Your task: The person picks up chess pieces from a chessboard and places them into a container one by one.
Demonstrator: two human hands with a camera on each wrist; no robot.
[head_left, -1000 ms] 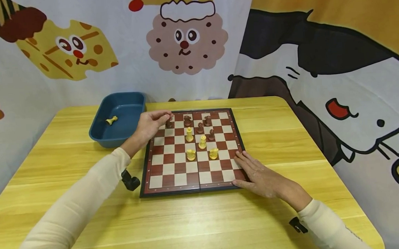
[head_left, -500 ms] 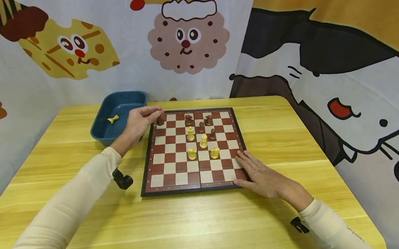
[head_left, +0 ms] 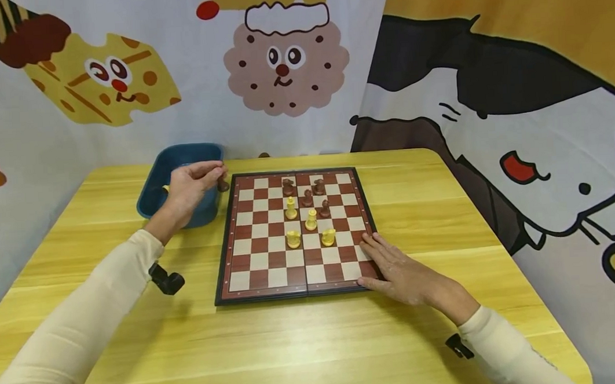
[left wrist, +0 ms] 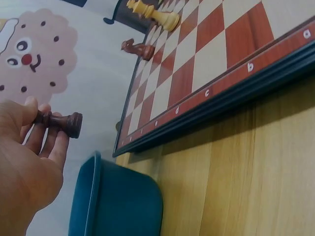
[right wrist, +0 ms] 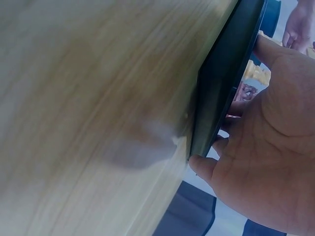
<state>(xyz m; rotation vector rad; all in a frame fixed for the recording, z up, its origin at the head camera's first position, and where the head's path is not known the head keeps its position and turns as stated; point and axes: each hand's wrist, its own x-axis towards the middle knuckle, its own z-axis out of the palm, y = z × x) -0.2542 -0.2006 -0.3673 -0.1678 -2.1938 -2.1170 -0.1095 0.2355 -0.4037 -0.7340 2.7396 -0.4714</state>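
Observation:
In the head view my left hand [head_left: 186,189] is above the blue bin [head_left: 205,216], left of the chessboard [head_left: 261,297]. Its fingertips pinch a dark brown chess piece [head_left: 223,185] near the bin's right rim. The left wrist view shows this chess piece [left wrist: 64,123] lying sideways, base outward, its top hidden by the fingers. My right hand [head_left: 403,274] rests with extended fingers on the board's right edge, the thumb by the near corner. Several pieces stand on the board, among them a dark knight [head_left: 287,187] and a pale yellow knight [head_left: 293,240].
A pale yellow chess piece [head_left: 166,188] in the bin is mostly hidden by my left hand. The wooden table [head_left: 305,348] reaches back to a cartoon-printed cloth [head_left: 179,129]. Two more yellow pieces, such as the tall one [head_left: 290,208], stand mid-board.
My left hand has carried the dark chess piece left, from the board's far left corner to the bin's right side. The right hand has stayed on the board's edge.

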